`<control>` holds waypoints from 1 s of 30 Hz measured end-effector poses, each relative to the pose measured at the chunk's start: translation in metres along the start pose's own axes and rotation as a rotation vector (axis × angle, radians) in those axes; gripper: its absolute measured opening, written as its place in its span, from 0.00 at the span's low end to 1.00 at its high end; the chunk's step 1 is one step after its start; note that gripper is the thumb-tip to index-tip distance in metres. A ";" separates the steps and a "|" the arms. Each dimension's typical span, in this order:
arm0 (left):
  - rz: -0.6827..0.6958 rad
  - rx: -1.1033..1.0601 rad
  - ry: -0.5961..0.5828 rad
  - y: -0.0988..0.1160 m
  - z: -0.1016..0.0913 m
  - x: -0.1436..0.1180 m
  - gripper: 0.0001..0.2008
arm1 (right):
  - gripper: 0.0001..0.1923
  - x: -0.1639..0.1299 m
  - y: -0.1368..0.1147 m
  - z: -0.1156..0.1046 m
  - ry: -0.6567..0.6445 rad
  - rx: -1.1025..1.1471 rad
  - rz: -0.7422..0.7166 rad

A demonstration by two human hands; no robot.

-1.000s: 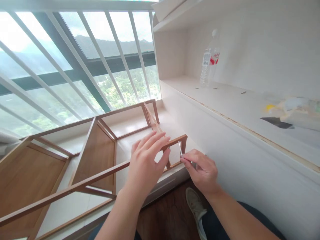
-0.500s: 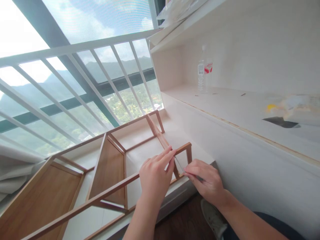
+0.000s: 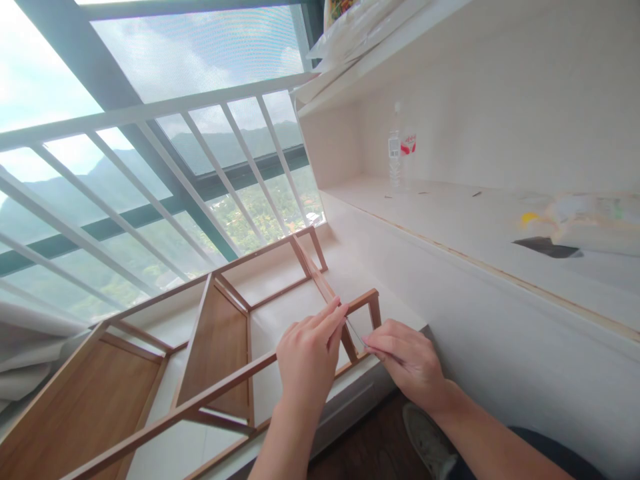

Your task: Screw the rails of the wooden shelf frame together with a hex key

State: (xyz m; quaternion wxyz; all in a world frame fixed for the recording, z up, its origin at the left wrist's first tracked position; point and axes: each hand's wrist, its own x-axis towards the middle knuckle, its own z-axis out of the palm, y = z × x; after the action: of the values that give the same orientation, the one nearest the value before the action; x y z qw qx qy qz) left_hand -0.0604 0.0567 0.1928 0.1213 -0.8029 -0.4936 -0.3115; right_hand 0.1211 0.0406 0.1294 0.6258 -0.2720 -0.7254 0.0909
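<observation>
Our left hand (image 3: 307, 357) rests its fingertips on the wooden shelf frame (image 3: 215, 340), which lies on its side on the window ledge (image 3: 350, 267), while our right hand (image 3: 407, 363) pinches a thin metal key (image 3: 356, 331) at its end rail.

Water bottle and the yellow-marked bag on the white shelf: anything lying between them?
Head view: between the water bottle and the bag, the shelf is nearly bare, with only a few small dark specks near the bottle's end.
</observation>
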 end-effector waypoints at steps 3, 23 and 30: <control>-0.011 0.013 -0.003 0.001 -0.001 0.000 0.11 | 0.18 -0.001 0.001 -0.002 -0.017 -0.084 -0.052; 0.037 0.012 -0.048 -0.002 -0.003 0.000 0.14 | 0.17 0.001 -0.002 -0.004 -0.019 -0.249 -0.104; 0.041 0.009 -0.038 -0.002 -0.002 0.000 0.14 | 0.14 -0.002 0.001 0.002 0.000 -0.179 -0.060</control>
State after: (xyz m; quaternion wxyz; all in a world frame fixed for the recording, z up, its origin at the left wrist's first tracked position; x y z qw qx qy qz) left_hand -0.0626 0.0568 0.1945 0.1217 -0.8180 -0.4809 -0.2912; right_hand 0.1193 0.0411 0.1264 0.6015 -0.3048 -0.7384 0.0071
